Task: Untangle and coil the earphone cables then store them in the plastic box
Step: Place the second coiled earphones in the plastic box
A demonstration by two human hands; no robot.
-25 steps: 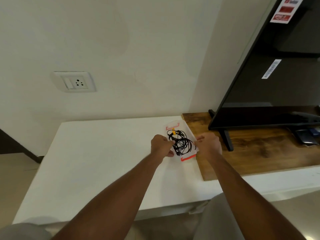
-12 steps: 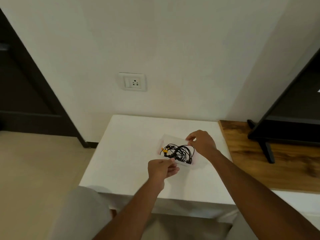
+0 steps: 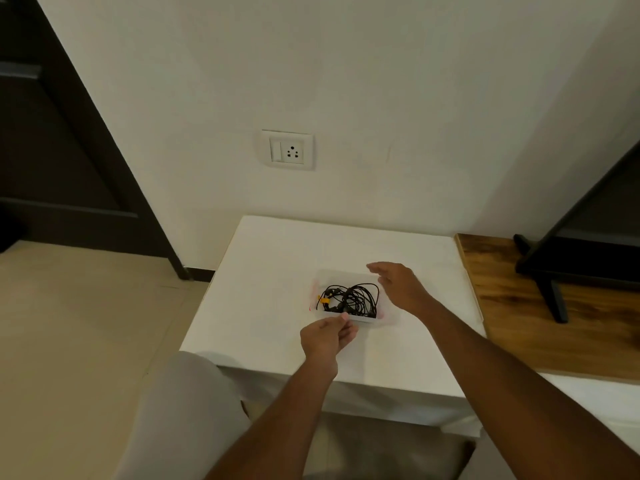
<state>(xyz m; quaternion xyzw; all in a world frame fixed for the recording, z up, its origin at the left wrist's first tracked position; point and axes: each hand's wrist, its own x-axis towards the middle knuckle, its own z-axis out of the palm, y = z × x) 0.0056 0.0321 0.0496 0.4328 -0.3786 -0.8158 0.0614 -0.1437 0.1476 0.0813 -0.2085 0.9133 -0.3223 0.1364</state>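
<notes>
A small clear plastic box (image 3: 341, 277) with red clips stands on the white table (image 3: 273, 258). Inside it lies a tangled bundle of black earphone cables (image 3: 353, 299) with a small orange tie (image 3: 324, 301) at the left. My left hand (image 3: 327, 337) is at the box's near edge, thumb and curled fingers pinching the front rim. My right hand (image 3: 401, 285) hovers just right of the box with fingers spread, holding nothing.
A wooden board (image 3: 540, 327) lies to the right of the table, with the black foot of a TV (image 3: 557, 299) on it. A wall socket (image 3: 287, 150) is on the wall behind. A dark door (image 3: 52, 140) stands at left, and my grey-clad knee (image 3: 183, 410) is by the table's front edge.
The box has been carried leftwards away from the wooden board, and the view has turned with it. My right hand has let go of the box and opened.
</notes>
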